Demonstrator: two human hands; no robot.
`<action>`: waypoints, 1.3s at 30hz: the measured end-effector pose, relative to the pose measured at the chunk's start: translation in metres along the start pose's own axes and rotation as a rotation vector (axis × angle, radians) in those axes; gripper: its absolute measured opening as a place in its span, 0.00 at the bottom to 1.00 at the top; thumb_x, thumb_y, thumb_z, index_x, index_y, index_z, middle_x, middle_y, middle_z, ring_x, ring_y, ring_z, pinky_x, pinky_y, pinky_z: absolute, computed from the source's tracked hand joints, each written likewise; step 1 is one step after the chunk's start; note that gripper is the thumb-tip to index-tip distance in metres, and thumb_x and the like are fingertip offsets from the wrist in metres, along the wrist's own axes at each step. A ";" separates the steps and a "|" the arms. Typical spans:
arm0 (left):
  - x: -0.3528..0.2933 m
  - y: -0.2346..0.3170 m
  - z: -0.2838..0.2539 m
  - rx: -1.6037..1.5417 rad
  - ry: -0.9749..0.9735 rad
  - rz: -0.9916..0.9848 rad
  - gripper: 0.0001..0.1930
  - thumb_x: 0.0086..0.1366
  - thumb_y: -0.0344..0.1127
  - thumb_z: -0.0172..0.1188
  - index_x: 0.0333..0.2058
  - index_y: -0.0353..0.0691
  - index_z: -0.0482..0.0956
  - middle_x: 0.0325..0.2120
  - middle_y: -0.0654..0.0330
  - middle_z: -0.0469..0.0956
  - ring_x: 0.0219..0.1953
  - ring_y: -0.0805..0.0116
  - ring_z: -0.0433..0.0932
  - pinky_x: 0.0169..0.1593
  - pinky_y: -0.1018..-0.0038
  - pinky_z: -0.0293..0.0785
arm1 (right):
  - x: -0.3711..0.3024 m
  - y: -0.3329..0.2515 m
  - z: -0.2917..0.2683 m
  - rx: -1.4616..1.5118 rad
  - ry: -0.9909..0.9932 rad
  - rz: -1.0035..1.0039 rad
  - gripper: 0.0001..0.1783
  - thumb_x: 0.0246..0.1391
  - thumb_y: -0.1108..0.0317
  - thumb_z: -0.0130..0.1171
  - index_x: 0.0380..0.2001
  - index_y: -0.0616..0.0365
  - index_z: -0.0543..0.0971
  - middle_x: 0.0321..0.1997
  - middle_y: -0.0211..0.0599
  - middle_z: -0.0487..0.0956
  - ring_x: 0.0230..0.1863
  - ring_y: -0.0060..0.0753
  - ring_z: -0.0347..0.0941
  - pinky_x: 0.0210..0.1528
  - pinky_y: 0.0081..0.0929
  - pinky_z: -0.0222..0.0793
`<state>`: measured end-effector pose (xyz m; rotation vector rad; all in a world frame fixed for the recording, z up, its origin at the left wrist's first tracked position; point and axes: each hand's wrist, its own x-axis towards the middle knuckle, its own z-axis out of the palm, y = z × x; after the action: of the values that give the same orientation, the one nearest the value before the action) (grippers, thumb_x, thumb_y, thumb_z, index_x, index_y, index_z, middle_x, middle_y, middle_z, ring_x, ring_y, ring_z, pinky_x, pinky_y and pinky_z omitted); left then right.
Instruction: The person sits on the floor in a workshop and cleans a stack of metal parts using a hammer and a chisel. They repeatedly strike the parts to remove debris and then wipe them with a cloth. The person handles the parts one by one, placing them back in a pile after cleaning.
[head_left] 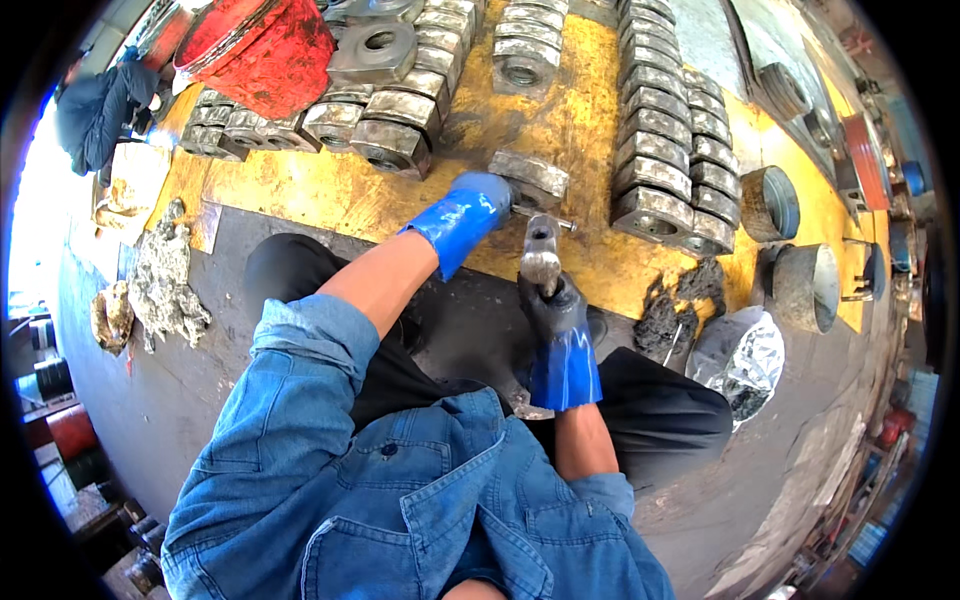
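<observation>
My left hand (pixel 482 193), in a blue rubber glove, is closed around a thin metal rod (pixel 545 215) whose flared end points right. Right beside that hand, a single curved metal block (pixel 530 174) stands on the yellow sheet; whether the rod's hidden end touches it I cannot tell. My right hand (pixel 553 305), in a blue glove with dark, dirty fingers, grips a hammer by its handle. The worn steel head of the hammer (pixel 541 252) is raised just below the rod's flared end, with a small gap seen between them.
Rows of metal blocks (pixel 655 150) stand on the stained yellow sheet (pixel 455 150). A red bucket (pixel 270 65) rests among the blocks at left. Metal rings (pixel 770 203), dark sludge (pixel 680 300) and a silver bag (pixel 740 355) lie right; dirty rags (pixel 168 280) left. A person (pixel 105 110) bends far left.
</observation>
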<state>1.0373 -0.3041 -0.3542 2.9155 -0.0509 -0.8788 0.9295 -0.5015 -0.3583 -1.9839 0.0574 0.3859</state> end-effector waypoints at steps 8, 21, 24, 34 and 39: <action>0.002 0.001 0.003 0.107 0.018 0.104 0.19 0.57 0.40 0.57 0.49 0.61 0.77 0.42 0.57 0.80 0.45 0.56 0.79 0.47 0.62 0.75 | 0.015 0.007 0.017 -0.091 -0.054 0.111 0.16 0.43 0.56 0.66 0.34 0.52 0.81 0.31 0.45 0.81 0.36 0.46 0.79 0.39 0.36 0.74; -0.012 0.008 0.015 0.044 0.082 0.091 0.17 0.57 0.47 0.56 0.46 0.61 0.77 0.40 0.56 0.81 0.42 0.54 0.80 0.43 0.60 0.76 | 0.013 0.023 0.015 -0.167 0.005 0.002 0.17 0.44 0.55 0.65 0.35 0.53 0.80 0.31 0.46 0.81 0.38 0.48 0.78 0.40 0.38 0.74; -0.013 0.011 0.018 0.031 0.074 0.087 0.17 0.57 0.47 0.57 0.46 0.60 0.77 0.40 0.57 0.80 0.42 0.54 0.79 0.42 0.60 0.76 | -0.001 0.006 0.002 -0.157 0.057 -0.259 0.17 0.44 0.55 0.65 0.35 0.52 0.79 0.33 0.44 0.81 0.39 0.48 0.78 0.41 0.37 0.74; -0.012 0.011 0.030 0.053 0.053 0.101 0.19 0.55 0.43 0.59 0.48 0.58 0.76 0.41 0.56 0.80 0.44 0.54 0.78 0.43 0.60 0.75 | 0.002 0.031 0.011 -0.107 -0.018 -0.220 0.17 0.44 0.51 0.63 0.33 0.50 0.80 0.35 0.43 0.81 0.39 0.47 0.78 0.42 0.37 0.75; -0.016 0.010 0.024 0.031 0.100 0.138 0.18 0.56 0.36 0.57 0.47 0.57 0.76 0.40 0.54 0.80 0.43 0.53 0.79 0.44 0.60 0.75 | 0.008 0.031 0.013 -0.303 -0.064 -0.021 0.17 0.44 0.52 0.64 0.33 0.51 0.79 0.35 0.45 0.81 0.39 0.49 0.78 0.40 0.38 0.74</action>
<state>1.0108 -0.3153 -0.3640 2.9368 -0.2568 -0.7160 0.9272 -0.5025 -0.3928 -2.2665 -0.0666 0.4660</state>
